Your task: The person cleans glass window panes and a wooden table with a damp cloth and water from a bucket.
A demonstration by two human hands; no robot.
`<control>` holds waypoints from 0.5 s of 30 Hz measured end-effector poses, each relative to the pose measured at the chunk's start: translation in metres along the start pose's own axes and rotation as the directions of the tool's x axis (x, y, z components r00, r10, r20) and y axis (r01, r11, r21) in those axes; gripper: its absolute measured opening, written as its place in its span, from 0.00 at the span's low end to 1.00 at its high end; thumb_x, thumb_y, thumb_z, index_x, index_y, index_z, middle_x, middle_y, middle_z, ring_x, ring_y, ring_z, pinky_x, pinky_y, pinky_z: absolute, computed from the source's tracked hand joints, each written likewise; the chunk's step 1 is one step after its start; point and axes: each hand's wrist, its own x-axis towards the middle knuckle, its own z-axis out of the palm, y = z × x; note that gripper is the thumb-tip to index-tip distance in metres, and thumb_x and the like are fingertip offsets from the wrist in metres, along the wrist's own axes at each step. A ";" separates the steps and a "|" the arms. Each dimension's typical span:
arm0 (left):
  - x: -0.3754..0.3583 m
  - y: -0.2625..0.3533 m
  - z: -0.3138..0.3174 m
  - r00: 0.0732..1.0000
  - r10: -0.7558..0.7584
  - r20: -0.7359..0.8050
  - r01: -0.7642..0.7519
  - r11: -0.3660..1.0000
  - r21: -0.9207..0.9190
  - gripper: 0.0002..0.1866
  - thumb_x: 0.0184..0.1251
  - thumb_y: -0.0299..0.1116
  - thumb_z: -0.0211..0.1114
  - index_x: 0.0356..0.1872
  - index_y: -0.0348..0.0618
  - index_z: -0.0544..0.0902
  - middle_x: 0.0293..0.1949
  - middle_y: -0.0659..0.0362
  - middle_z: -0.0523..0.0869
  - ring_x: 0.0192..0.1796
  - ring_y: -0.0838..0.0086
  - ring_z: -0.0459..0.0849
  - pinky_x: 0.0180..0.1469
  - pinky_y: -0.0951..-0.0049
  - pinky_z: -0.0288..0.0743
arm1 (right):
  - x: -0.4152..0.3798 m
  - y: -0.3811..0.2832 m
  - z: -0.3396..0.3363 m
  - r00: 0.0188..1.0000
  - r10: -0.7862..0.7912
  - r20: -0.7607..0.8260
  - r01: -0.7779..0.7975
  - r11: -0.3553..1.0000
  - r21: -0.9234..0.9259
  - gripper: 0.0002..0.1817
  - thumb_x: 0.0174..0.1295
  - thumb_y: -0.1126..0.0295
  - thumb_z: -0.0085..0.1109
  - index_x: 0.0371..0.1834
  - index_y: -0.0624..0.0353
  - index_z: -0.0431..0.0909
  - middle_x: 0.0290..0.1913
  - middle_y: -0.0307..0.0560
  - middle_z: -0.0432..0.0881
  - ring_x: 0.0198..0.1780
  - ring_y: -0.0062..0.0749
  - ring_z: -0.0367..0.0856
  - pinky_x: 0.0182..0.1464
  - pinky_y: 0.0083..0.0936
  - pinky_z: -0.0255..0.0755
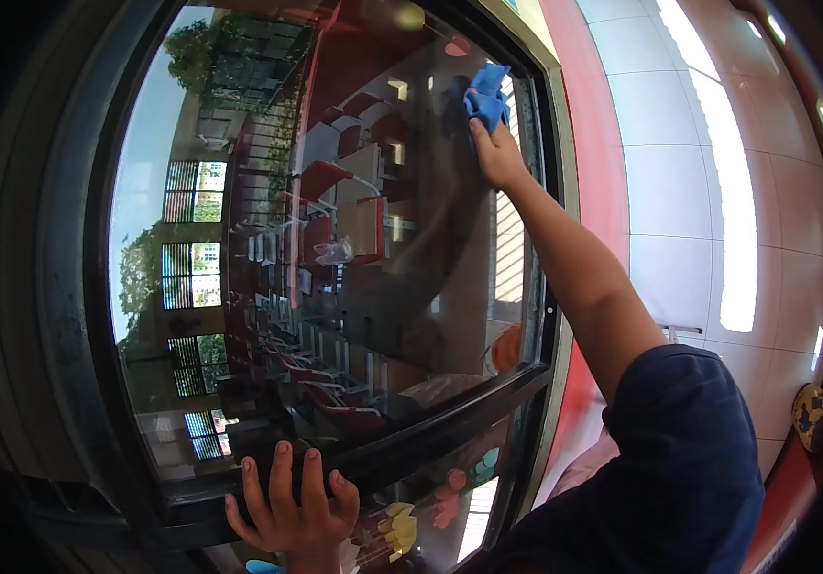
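A crumpled blue cloth [490, 96] is gripped in my right hand [495, 153] and lies against the window glass [430, 277], near the top right of the pane in the view. My right arm reaches up from the lower right, in a dark blue sleeve. At the bottom, my left hand [295, 502] has its fingers spread and holds nothing. Its fingertips are over the dark window frame [411, 428]; whether they press on it cannot be told.
The view is turned sideways. Chairs and tables with red parts [354, 230] show in or through the glass, with reflected trees and barred windows. Paper cutouts [399, 531] are near the bottom. Right of the frame are a red band [603, 163] and a tiled floor [665, 191].
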 end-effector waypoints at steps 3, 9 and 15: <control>-0.004 -0.002 0.004 0.999 0.006 -0.032 -0.007 1.000 -0.001 0.13 0.69 0.47 0.55 0.45 0.62 0.84 0.54 0.66 0.87 0.64 0.55 0.80 0.71 0.45 0.54 | -0.046 0.066 -0.031 0.861 0.478 -0.174 -0.500 0.859 -0.111 0.28 0.77 0.52 0.45 0.73 0.58 0.68 0.64 0.59 0.78 0.68 0.54 0.74 0.69 0.37 0.64; 0.011 0.001 -0.001 0.981 -0.016 -0.192 -0.004 0.995 -0.103 0.13 0.76 0.45 0.54 0.42 0.57 0.87 0.55 0.63 0.87 0.60 0.58 0.82 0.71 0.52 0.60 | -0.253 -0.016 -0.029 0.956 0.295 0.000 -0.294 0.955 0.038 0.27 0.73 0.73 0.49 0.75 0.62 0.63 0.74 0.58 0.67 0.77 0.45 0.63 0.75 0.32 0.53; 0.019 0.003 -0.002 0.973 -0.052 -0.226 0.024 0.992 -0.127 0.15 0.78 0.49 0.53 0.39 0.62 0.89 0.48 0.67 0.90 0.53 0.63 0.86 0.70 0.59 0.59 | -0.103 -0.176 0.013 0.562 -0.566 0.603 0.614 0.774 0.154 0.25 0.54 0.58 0.54 0.58 0.43 0.78 0.73 0.51 0.70 0.76 0.60 0.63 0.76 0.72 0.27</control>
